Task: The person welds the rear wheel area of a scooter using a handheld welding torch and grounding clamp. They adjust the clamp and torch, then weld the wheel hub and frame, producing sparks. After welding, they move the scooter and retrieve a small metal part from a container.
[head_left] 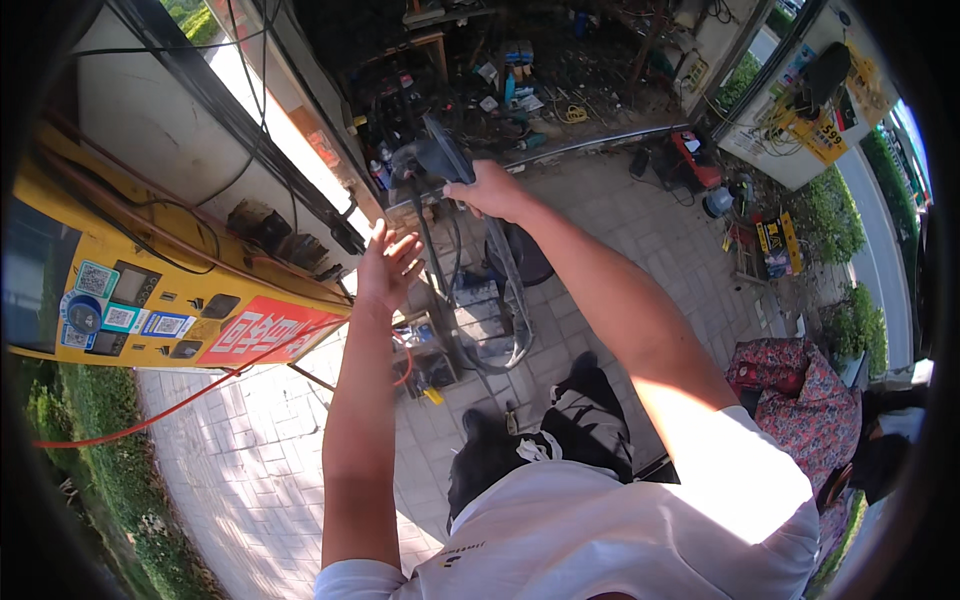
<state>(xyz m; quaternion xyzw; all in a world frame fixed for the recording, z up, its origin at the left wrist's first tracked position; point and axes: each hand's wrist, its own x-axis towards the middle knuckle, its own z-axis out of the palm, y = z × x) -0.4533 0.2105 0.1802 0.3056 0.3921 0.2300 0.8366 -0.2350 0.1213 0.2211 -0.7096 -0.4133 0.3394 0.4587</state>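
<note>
My right hand [487, 190] is closed around a long dark rubber inner tube [503, 262]. One end of the tube sticks up beyond my fist. The rest hangs as a narrow loop down toward the paved ground, passing in front of a round black object [520, 250]. To the left of it, my left hand [388, 268] is raised with the palm up and fingers apart, holding nothing. Below that hand stands a small tool box [428, 362] with mixed items in it. A dark stand or post, partly hidden, rises between the hands.
A yellow machine [150, 310] with a screen fills the left side. Cluttered tools and parts cover the shed floor beyond a metal sill [600, 143]. At right are a red machine [697, 165], a yellow-black box [778, 245] and a floral cloth [805, 405]. A small tool [512, 418] lies by my feet.
</note>
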